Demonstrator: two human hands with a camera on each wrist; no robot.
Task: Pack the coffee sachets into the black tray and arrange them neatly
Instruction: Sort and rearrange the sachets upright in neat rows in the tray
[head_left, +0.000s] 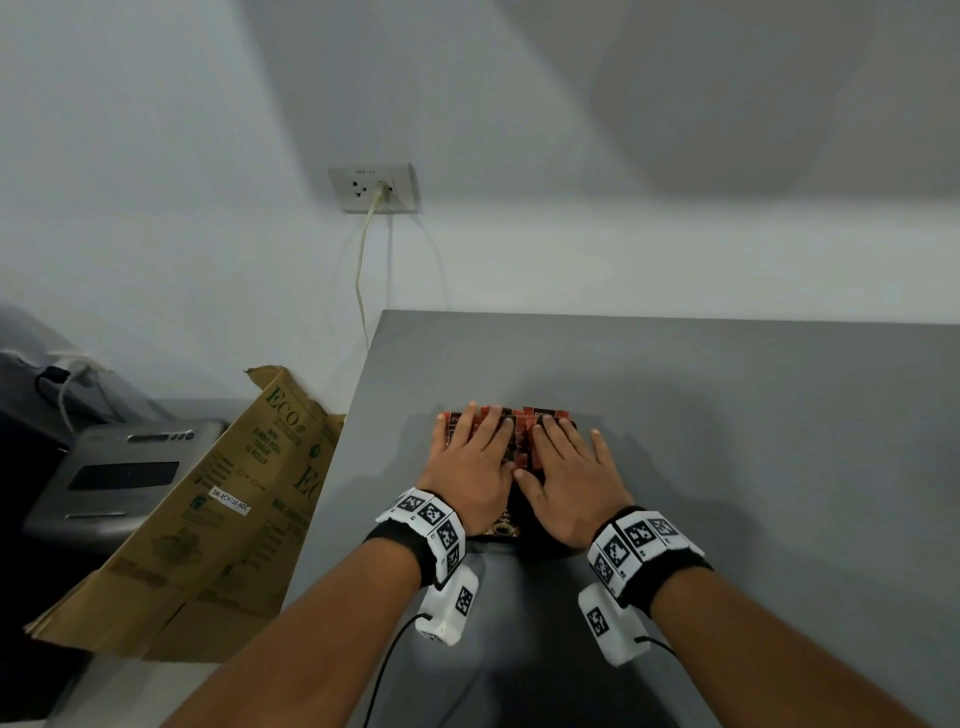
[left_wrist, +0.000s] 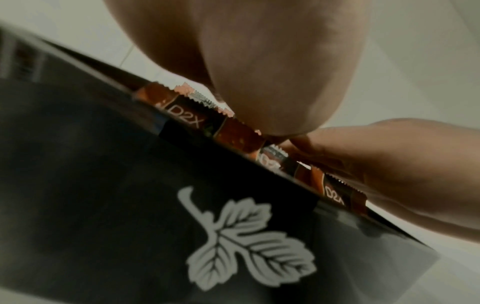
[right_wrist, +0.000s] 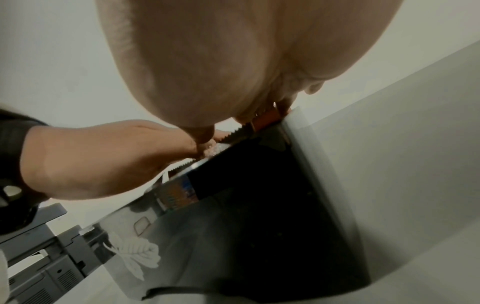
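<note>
Near the grey table's (head_left: 727, 415) front edge stands the black tray with a white leaf print (left_wrist: 130, 205), packed with orange-and-black foil coffee sachets (head_left: 521, 415) — apparently being levelled. The left hand (head_left: 475, 467) and right hand (head_left: 569, 480) lie flat across them, fingers straight, slightly spread, gripping nothing — thumbs nearly touching.
</note>
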